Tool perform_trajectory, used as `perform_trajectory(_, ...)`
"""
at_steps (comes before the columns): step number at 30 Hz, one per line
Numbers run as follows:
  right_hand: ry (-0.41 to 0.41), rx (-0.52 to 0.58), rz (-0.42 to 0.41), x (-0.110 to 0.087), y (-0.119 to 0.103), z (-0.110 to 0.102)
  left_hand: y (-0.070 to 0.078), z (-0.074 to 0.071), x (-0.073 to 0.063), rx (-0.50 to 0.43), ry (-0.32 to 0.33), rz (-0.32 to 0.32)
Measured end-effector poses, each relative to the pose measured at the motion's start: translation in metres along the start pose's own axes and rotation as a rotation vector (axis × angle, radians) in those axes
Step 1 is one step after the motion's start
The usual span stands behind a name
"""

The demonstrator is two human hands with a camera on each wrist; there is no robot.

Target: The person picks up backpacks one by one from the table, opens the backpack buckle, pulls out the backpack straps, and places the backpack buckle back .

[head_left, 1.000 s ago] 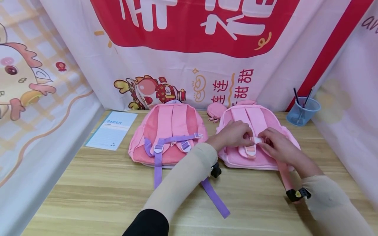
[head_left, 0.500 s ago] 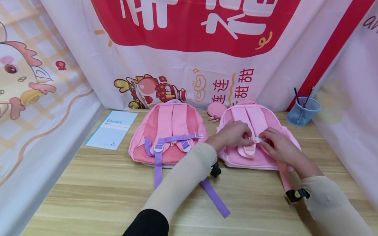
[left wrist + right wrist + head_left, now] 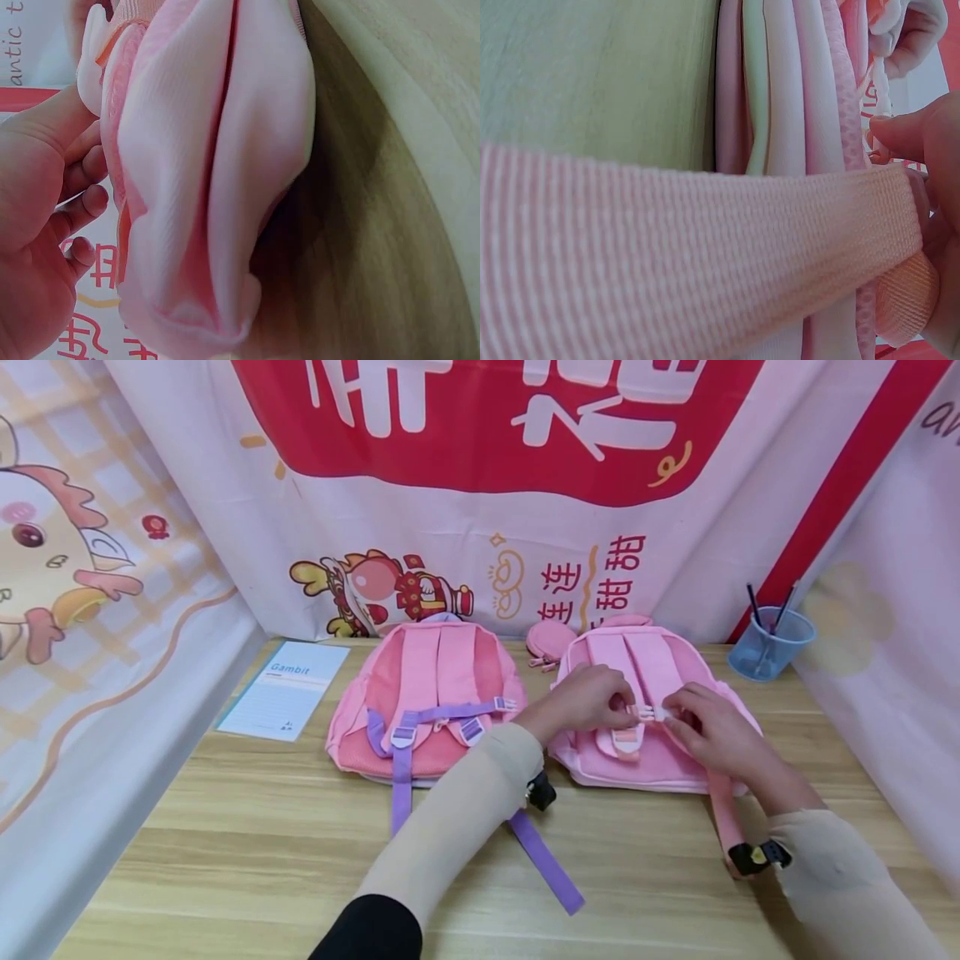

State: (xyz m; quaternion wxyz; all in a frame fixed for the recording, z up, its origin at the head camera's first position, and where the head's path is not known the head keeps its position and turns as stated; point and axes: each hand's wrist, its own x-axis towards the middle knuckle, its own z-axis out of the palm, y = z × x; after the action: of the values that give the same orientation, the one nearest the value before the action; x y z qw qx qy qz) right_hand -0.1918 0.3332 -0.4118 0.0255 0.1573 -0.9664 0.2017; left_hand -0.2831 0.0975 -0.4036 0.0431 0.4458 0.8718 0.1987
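Observation:
A pink backpack (image 3: 600,768) lies straps-up at the right of the table. Above its middle, my left hand (image 3: 596,697) pinches one end of a white side-release buckle (image 3: 646,712). My right hand (image 3: 712,727) pinches the buckle's other end between thumb and fingers. Prongs show between the two ends; I cannot tell whether they still touch. A peach webbing strap (image 3: 705,247) runs past my right hand in the right wrist view. In the left wrist view, my left hand (image 3: 37,210) is beside the backpack, its lower fingers loosely bent.
Another pink backpack (image 3: 420,677) with purple straps (image 3: 547,864) lies to the left, under my left forearm. A notebook (image 3: 285,689) lies at the far left. Behind the bags sits a round pink pouch (image 3: 549,639). A blue mesh pen cup (image 3: 768,647) stands at the back right.
My left hand has shifted slightly left, away from my right hand, which has barely moved. The buckle's prongs now show more plainly between the hands. The strap adjuster below has moved left too.

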Motion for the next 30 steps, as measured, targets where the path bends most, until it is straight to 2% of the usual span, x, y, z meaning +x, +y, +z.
perform_trajectory(6,-0.051,0.007,0.023,0.001,0.001,-0.002,-0.002,-0.011,-0.009,-0.075,0.014,-0.023)
perform_trajectory(11,-0.094,0.004,0.031,0.002,0.001,-0.002,-0.005,-0.021,-0.011,-0.115,0.030,-0.009)
perform_trajectory(20,-0.125,0.030,0.038,0.003,0.000,-0.003,-0.009,-0.026,-0.011,-0.146,0.045,0.021)
perform_trajectory(26,-0.138,0.161,0.055,0.009,-0.007,-0.006,-0.010,-0.027,-0.011,-0.155,0.050,0.012)
perform_trajectory(30,-0.176,0.247,0.130,0.017,-0.011,-0.007,-0.009,-0.028,-0.010,-0.145,0.049,0.008)
